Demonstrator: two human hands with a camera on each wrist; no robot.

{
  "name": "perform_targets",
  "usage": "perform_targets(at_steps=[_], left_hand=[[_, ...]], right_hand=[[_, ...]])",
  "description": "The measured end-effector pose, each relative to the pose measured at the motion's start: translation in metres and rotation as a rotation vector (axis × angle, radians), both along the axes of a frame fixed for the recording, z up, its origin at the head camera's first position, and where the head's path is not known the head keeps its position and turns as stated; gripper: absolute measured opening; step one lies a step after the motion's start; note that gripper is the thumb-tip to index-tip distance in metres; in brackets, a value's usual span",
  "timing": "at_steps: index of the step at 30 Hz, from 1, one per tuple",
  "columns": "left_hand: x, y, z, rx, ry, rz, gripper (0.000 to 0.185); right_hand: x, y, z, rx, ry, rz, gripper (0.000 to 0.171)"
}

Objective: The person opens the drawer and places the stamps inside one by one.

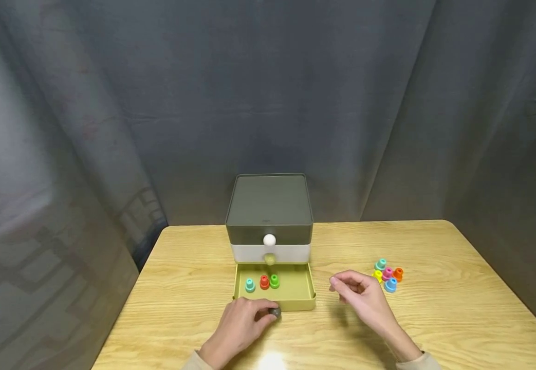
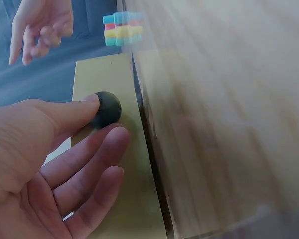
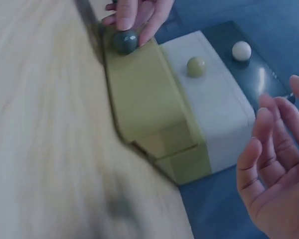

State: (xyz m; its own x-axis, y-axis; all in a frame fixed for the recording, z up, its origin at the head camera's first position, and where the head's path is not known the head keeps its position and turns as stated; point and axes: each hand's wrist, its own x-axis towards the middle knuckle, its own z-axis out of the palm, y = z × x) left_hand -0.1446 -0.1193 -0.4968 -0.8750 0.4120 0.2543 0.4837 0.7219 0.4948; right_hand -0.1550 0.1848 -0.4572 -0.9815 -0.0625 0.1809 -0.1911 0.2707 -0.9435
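My left hand [image 1: 242, 325] pinches the dark round knob [image 2: 108, 108] on the front of the bottom drawer [image 1: 297, 304]. That olive-green drawer stands pulled out from a small three-tier drawer box [image 1: 270, 200]. On its floor sit a teal peg [image 1: 250, 285], a red peg [image 1: 264, 282] and a green peg [image 1: 274, 281], all small and cone-like. To the right of the drawer, my right hand [image 1: 362, 295] hovers over the table with loosely bent fingers and holds nothing. The right wrist view shows its fingers [image 3: 271, 144] apart from one another.
A cluster of small coloured pegs, among them a blue peg [image 1: 390, 285] and an orange peg [image 1: 398, 274], lies right of my right hand. The white middle drawer [image 1: 244, 253] and dark top drawer are pushed in. Grey curtains [image 1: 268, 103] surround the wooden table [image 1: 457, 288].
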Motion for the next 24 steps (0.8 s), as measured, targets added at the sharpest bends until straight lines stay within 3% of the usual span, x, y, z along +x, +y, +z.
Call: perform_targets(at_steps=[5,10,19,24], left_hand=[[-0.007,-0.003,0.001,0.001,0.008,0.024,0.015],[-0.016,-0.003,0.001,0.012,0.033,0.041,0.015],[-0.028,-0.001,-0.001,0.017,0.028,0.061,0.018],[-0.034,0.003,-0.004,0.026,0.05,0.101,0.019]], right_hand=[[0.012,0.011,-0.008,-0.008,0.057,-0.05,0.01],[0.023,0.02,-0.014,-0.001,0.102,-0.044,0.005],[0.039,0.028,-0.023,0.015,-0.031,-0.068,0.009],[0.042,0.03,-0.032,0.029,-0.103,-0.023,0.015]])
